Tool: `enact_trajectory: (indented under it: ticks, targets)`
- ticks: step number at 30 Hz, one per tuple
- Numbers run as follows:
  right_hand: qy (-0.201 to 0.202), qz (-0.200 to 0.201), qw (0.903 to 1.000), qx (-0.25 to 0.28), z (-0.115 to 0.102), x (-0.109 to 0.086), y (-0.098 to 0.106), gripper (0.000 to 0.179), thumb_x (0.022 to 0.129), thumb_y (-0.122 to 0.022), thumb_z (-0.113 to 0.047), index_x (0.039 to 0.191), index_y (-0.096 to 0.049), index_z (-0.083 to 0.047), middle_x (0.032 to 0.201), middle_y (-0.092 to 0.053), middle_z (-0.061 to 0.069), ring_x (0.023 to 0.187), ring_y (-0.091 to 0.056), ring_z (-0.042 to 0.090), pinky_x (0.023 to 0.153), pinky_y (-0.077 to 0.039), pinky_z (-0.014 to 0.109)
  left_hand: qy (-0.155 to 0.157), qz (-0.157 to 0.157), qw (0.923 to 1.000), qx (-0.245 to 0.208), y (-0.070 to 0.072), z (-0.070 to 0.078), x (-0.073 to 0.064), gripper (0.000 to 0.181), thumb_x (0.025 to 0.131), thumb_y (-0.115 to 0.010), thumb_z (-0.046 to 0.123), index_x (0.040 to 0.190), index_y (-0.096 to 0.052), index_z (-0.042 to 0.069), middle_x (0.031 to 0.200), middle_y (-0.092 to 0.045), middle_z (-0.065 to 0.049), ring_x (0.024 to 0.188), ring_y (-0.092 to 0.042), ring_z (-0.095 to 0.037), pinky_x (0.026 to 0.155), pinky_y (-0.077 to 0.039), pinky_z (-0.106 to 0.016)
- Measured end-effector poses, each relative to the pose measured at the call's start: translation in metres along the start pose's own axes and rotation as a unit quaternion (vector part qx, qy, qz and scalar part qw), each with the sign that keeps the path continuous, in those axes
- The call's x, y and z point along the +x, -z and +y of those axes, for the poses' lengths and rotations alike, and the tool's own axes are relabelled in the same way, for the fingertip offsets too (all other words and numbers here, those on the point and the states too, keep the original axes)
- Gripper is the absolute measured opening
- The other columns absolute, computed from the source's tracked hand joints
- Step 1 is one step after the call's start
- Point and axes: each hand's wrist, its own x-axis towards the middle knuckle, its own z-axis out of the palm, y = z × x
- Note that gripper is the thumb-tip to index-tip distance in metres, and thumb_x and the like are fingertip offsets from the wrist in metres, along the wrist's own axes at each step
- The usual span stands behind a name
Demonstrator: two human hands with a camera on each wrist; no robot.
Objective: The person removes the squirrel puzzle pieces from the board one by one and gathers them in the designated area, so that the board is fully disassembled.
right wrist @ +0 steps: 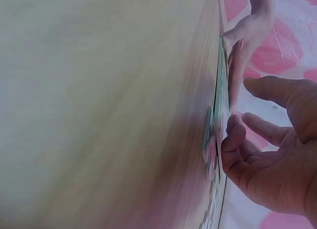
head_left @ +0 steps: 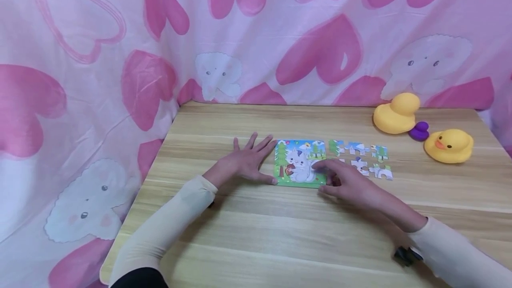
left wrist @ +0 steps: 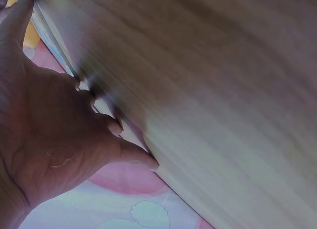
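A square picture board (head_left: 294,159) with a grey squirrel among green trees lies flat on the table. My left hand (head_left: 250,160) is spread at its left edge, thumb by the lower left corner. The left wrist view shows the same hand (left wrist: 59,125) with its fingertips down at the wood. My right hand (head_left: 350,182) hovers at the board's right side, index finger extended over the squirrel's tail, thumb near the lower right corner. In the right wrist view that hand (right wrist: 277,164) has thumb and index apart, the other fingers loosely bent, nothing held.
Several loose jigsaw pieces (head_left: 356,148) lie in two rows right of the board, the lower row partly behind my right hand. At the back right are two yellow rubber ducks (head_left: 394,117) and a small purple duck (head_left: 420,131). A pink heart-patterned curtain (head_left: 248,34) hangs behind the wooden table (head_left: 256,243).
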Motion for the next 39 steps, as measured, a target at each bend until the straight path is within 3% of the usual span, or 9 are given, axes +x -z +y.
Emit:
enact_trajectory:
  ticks: [11,22,39]
  targets:
    - [0.002,-0.009,0.9991,-0.04,-0.01,0.025,-0.015,0.06,0.095,-0.08,-0.032,0.149,-0.056,-0.021,0.125,-0.064,0.0,0.096,-0.054,0.018,0.078,-0.047,0.028,0.0,0.001,1.0,-0.002,-0.001,0.0,0.001,0.125,0.079,-0.055,0.095,0.169,0.01,0.038,0.18,0.014,0.011,0.166,0.012,-0.041,0.115,0.0,-0.09]
    - [-0.009,0.009,0.9974,-0.071,-0.011,0.035,-0.02,0.057,0.095,-0.08,-0.021,0.147,-0.057,-0.025,0.129,-0.063,0.0,0.092,-0.056,0.016,0.076,-0.049,0.028,-0.001,-0.002,1.0,0.0,0.002,0.0,0.001,0.125,0.079,-0.056,0.094,0.17,0.009,0.037,0.18,0.014,0.01,0.166,0.012,-0.042,0.115,-0.001,-0.09]
    - [0.016,-0.004,0.9962,-0.086,-0.012,0.045,-0.014,0.043,0.088,-0.086,-0.02,0.129,-0.071,-0.025,0.115,-0.065,0.0,0.087,-0.058,0.015,0.074,-0.051,0.029,0.002,-0.001,1.0,-0.006,0.001,-0.001,0.001,0.126,0.078,-0.057,0.094,0.17,0.008,0.038,0.18,0.012,0.011,0.166,0.011,-0.041,0.115,0.0,-0.09]
